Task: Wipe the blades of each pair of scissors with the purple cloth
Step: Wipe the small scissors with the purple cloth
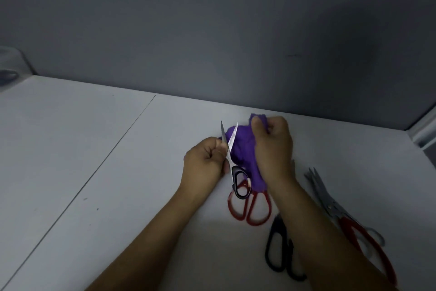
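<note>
My left hand (205,163) grips a small pair of scissors with black handles (239,181), blades parted and pointing up and away. My right hand (272,146) holds the bunched purple cloth (241,146) just right of the blades; the cloth hangs down under the hand. Red-handled scissors (250,208) lie on the white table (118,172) below the cloth, their blades hidden by it. Black-handled scissors (278,250) lie partly under my right forearm.
At the right lie more scissors, one with red and grey handles (363,234) and steel blades (318,187) pointing away. A grey partition wall (212,42) stands behind the table. A seam (106,158) runs across the tabletop at left.
</note>
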